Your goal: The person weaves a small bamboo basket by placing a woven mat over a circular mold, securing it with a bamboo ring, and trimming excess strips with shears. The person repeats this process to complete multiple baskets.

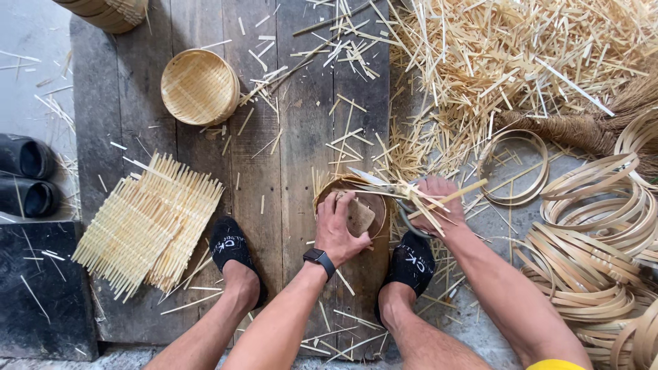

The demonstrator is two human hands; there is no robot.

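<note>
My left hand (337, 227) presses a small wooden block (360, 216) down inside a round bamboo basket (329, 186) that sits on the wooden boards between my feet. My right hand (439, 205) is closed on the handles of a pair of scissors (367, 177) whose blade lies across the basket's far rim, among protruding bamboo strips (439, 200). A black watch is on my left wrist.
A finished round basket (199, 87) lies upper left. A stack of flat woven bamboo mats (147, 223) lies left of my left foot. Bamboo rings (596, 226) pile up at right, offcuts (493, 62) heap above. Black boots (26, 177) stand at the far left.
</note>
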